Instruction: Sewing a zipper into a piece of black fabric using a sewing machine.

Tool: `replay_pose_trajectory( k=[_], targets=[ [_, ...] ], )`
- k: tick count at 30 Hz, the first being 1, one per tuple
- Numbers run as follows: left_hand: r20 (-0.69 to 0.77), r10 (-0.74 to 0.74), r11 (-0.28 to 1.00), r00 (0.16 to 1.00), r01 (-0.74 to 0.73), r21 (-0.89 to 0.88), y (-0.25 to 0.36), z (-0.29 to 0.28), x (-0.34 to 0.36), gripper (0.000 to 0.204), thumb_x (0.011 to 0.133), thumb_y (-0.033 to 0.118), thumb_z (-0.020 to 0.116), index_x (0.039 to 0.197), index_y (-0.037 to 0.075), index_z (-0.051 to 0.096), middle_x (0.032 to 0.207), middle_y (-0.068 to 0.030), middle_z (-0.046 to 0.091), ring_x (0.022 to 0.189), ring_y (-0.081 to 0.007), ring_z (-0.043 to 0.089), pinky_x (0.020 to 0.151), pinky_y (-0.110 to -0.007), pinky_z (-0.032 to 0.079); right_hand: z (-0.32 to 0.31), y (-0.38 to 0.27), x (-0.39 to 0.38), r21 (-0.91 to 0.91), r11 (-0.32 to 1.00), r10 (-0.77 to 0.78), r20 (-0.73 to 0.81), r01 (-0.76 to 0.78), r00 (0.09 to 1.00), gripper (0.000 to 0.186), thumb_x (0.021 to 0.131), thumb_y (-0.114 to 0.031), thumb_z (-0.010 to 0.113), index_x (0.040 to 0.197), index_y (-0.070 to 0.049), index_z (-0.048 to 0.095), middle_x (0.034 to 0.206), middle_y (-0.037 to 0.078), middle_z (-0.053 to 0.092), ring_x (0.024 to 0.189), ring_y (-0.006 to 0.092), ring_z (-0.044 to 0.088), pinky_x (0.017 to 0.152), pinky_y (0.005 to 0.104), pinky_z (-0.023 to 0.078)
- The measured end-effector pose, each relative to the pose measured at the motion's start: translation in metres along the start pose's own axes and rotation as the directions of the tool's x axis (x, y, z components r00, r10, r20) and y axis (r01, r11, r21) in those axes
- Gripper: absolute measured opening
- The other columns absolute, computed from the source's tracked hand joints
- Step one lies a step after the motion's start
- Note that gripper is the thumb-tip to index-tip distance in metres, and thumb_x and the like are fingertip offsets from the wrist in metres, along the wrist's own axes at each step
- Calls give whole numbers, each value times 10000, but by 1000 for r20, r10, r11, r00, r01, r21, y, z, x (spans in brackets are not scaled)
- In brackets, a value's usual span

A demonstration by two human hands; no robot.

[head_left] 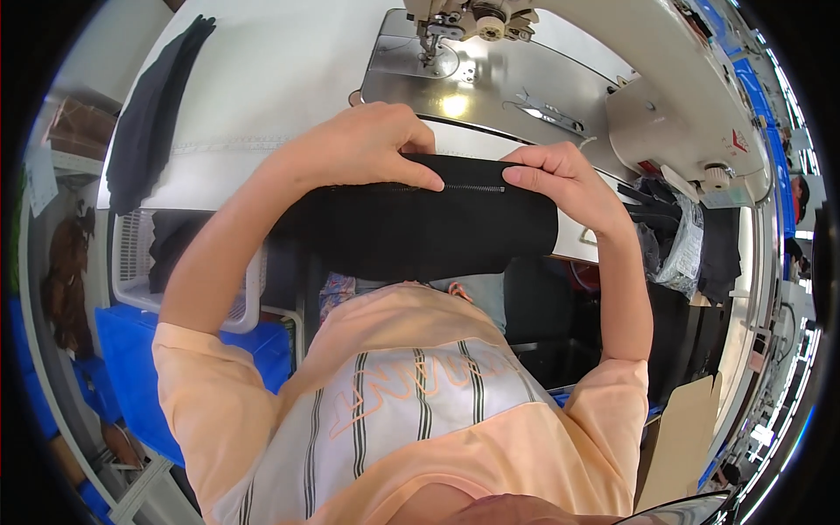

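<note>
A piece of black fabric (411,232) with a zipper (472,188) along its upper part spans the front edge of the white table, hanging down in front of my body. My left hand (389,153) grips the fabric's top edge from the left, thumb on the zipper band and fingers partly hidden behind it. My right hand (556,175) pinches the same edge near the zipper's right end, thumb on top. Just beyond my hands is the metal bed (394,83) of a sewing machine (656,114), its needle area at the top centre.
The white table (227,87) carries dark fabric strips (153,114) at left and a metal hand tool (547,114) by the machine. Below left sit a white plastic basket (127,262) and blue bins (131,359). At right are bagged dark pieces (682,245) and cardboard (678,437).
</note>
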State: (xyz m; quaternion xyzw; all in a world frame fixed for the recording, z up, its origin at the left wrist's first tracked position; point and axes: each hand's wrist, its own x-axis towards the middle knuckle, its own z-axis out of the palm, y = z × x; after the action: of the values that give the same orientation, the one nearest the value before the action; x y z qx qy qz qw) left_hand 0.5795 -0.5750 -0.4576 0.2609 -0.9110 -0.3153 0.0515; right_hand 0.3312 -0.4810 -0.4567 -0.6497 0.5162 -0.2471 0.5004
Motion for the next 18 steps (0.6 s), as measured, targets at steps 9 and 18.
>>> replay_pose_trajectory(
  k=[9,18],
  targets=[
    [248,-118,905,961,207,-371,3,5,-11,333,777,216,686,627,-56,565,470,-5,339,452,-85,315,429,-302,260,-4,0,-8,-88,995,-41,-22,39,999,207,893,-165,594,919,34,644,713,16,618,666,62,515,624,232,435],
    [105,-225,892,969,248,-377,-22,-9,-57,219,766,129,696,744,-73,614,573,12,465,586,-48,402,545,-245,357,-12,30,-21,39,999,14,-130,-9,991,176,880,-96,612,971,44,668,807,-6,660,732,52,559,687,207,459]
  ],
)
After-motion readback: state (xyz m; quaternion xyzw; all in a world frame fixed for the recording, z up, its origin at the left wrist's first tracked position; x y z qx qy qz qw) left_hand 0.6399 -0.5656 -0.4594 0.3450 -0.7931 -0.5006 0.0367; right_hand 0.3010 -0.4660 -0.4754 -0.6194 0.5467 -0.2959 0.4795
